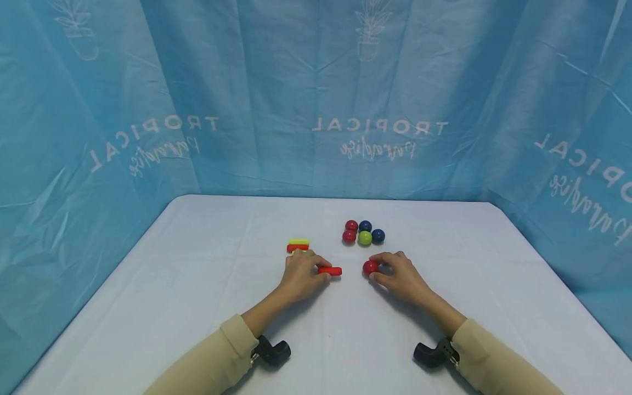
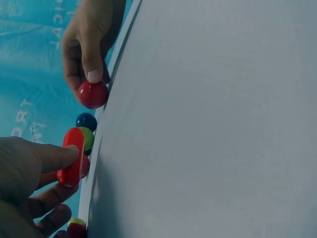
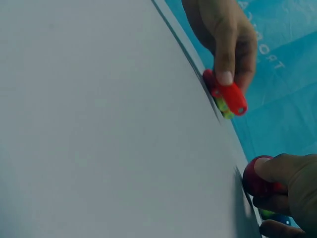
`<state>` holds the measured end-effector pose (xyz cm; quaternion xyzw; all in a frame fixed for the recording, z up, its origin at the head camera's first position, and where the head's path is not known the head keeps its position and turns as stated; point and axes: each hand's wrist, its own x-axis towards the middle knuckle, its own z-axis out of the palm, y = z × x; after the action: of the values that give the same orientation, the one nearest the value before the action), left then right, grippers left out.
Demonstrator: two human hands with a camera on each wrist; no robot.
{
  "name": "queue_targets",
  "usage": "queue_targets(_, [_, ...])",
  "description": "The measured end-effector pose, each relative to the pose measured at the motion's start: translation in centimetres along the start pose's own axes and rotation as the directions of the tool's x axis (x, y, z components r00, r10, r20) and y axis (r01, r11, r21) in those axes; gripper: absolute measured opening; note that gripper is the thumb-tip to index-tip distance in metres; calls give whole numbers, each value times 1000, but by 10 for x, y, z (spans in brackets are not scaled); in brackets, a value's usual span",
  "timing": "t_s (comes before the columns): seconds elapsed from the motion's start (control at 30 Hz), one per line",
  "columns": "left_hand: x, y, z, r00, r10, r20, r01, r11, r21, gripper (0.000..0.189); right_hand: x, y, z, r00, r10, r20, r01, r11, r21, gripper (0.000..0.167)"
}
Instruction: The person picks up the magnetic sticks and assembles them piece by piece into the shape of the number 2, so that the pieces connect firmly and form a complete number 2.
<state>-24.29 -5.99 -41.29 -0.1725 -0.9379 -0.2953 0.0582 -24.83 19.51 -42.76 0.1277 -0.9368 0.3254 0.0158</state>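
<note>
Between thumb and fingers, my left hand (image 1: pixel 301 275) pinches a small red oblong piece (image 1: pixel 336 271) with rounded ends; the left wrist view shows its broad smooth side (image 2: pixel 72 161). My right hand (image 1: pixel 404 278) holds a glossy red ball (image 1: pixel 370 267) by thumb and fingertips, across a short gap from the oblong piece. Just beyond the left hand lie similar oblong pieces, a yellow-green one (image 1: pixel 298 241) and a red one (image 1: pixel 295 248); another yellow-green one is partly hidden by the fingers. The right wrist view shows the red ball (image 3: pixel 257 181) under the thumb.
Farther back on the white-covered table (image 1: pixel 237 230), several balls sit in a cluster: two red (image 1: pixel 349 237), two dark blue (image 1: pixel 378 236) and one green (image 1: pixel 365 238). Blue printed curtains (image 1: pixel 276 159) enclose the table's back and sides. Each wrist carries a black camera mount (image 1: pixel 276 354).
</note>
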Motion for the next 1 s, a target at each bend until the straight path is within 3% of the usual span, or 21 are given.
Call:
queue_targets(0.4, [1, 7, 4, 999, -6, 44, 5, 1000, 16, 23, -10, -21, 12, 999, -26, 40, 25, 999, 22, 42])
queue_targets(0.7, [2, 11, 7, 997, 14, 72, -16, 1000, 26, 25, -12, -24, 15, 999, -36, 32, 36, 999, 9, 41])
queue_targets(1.0, [2, 12, 9, 998, 8, 62, -10, 999, 32, 22, -11, -25, 15, 999, -44, 25, 44, 999, 2, 40])
